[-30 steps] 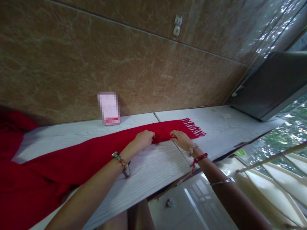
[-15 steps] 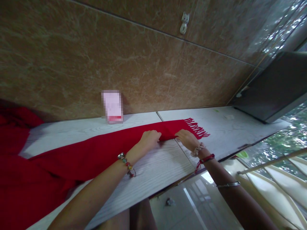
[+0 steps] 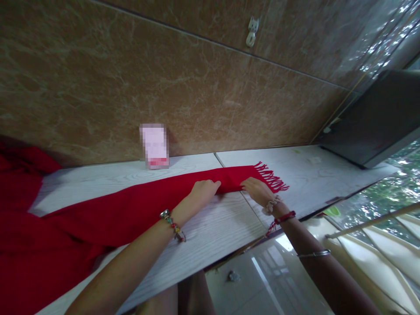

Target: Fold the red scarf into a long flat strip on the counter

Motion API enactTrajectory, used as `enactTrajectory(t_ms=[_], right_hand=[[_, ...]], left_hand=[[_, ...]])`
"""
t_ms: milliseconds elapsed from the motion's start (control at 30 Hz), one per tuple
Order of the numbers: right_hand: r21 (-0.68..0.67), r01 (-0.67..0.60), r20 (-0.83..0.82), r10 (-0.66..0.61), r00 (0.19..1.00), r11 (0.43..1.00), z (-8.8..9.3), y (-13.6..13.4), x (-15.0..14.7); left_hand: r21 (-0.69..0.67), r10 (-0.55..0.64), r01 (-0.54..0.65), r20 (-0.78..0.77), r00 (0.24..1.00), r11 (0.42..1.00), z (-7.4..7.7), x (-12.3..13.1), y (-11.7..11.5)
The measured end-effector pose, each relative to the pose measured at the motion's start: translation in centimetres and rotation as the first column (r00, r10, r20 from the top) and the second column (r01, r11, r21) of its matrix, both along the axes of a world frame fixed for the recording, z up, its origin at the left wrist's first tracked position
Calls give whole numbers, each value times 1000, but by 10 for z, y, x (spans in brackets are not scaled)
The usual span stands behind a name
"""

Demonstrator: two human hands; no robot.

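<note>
A long red scarf [image 3: 138, 203] lies stretched along a white wood-grain table [image 3: 210, 227], its fringed end [image 3: 272, 177] pointing right. My left hand [image 3: 203, 191] rests on the scarf's near edge, fingers curled over the cloth. Close to the fringe, my right hand [image 3: 257, 190] pinches the same edge. Both wrists wear bead and string bracelets. The scarf's other end bunches into a heap [image 3: 22, 236] at the left.
A small pink card [image 3: 155, 145] leans against the brown marble wall [image 3: 164, 78] behind the scarf. A white hook [image 3: 251, 33] hangs on the wall. A dark box [image 3: 370, 122] sits at the table's far right. Tiled floor and a window lie to the right.
Both hands have slid slightly to the right along the scarf's edge, and the view has shifted a little. The scarf lies much as before.
</note>
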State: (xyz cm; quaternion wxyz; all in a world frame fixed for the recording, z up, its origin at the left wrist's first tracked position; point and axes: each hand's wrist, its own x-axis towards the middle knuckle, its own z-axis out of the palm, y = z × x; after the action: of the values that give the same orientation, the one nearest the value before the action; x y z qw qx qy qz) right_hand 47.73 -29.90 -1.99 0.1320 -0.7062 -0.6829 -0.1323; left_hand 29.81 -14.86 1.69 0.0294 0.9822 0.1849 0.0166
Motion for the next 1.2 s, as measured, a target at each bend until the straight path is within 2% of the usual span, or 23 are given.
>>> enactTrajectory(t_ms=[133, 233, 367, 400, 533, 633, 733, 800, 867, 967, 1033, 1200], right_hand=[[-14, -45, 17, 45, 999, 999, -4, 9, -11], [-29, -81, 32, 82, 996, 996, -6, 20, -17], [-43, -143, 60, 146, 988, 989, -5, 29, -18], [-36, -170, 73, 172, 982, 985, -5, 29, -17], [45, -240, 113, 233, 966, 970, -7, 24, -13], [25, -238, 120, 234, 965, 971, -8, 19, -11], [-12, -244, 129, 243, 961, 970, -8, 17, -11], [-7, -252, 131, 251, 959, 968, -8, 18, -12], [10, -263, 127, 260, 957, 965, -9, 19, -13], [39, -271, 117, 264, 957, 962, -9, 20, -13], [61, -277, 126, 268, 955, 959, -9, 19, -14], [73, -301, 157, 287, 945, 951, -7, 19, -18]], left_hand=[[0, -66, 66, 27, 997, 998, -7, 0, -1], [-69, -141, 141, 4, 990, 988, -3, 4, 8], [-176, -331, 327, 8, 944, 929, 0, 30, 28], [-188, -348, 337, -24, 937, 922, -1, 39, 33], [-192, -357, 333, -109, 928, 923, -17, 60, 51], [-148, -369, 357, -62, 927, 922, -26, 62, 71], [-124, -308, 298, -73, 948, 946, -28, 59, 87], [-106, -285, 277, -72, 956, 955, -27, 56, 87], [-96, -322, 318, -32, 946, 943, -27, 52, 79], [-126, -470, 469, 22, 883, 874, -30, 43, 62], [-153, -516, 512, 19, 857, 845, -32, 37, 57], [-121, -505, 501, -9, 863, 857, -32, 31, 67]])
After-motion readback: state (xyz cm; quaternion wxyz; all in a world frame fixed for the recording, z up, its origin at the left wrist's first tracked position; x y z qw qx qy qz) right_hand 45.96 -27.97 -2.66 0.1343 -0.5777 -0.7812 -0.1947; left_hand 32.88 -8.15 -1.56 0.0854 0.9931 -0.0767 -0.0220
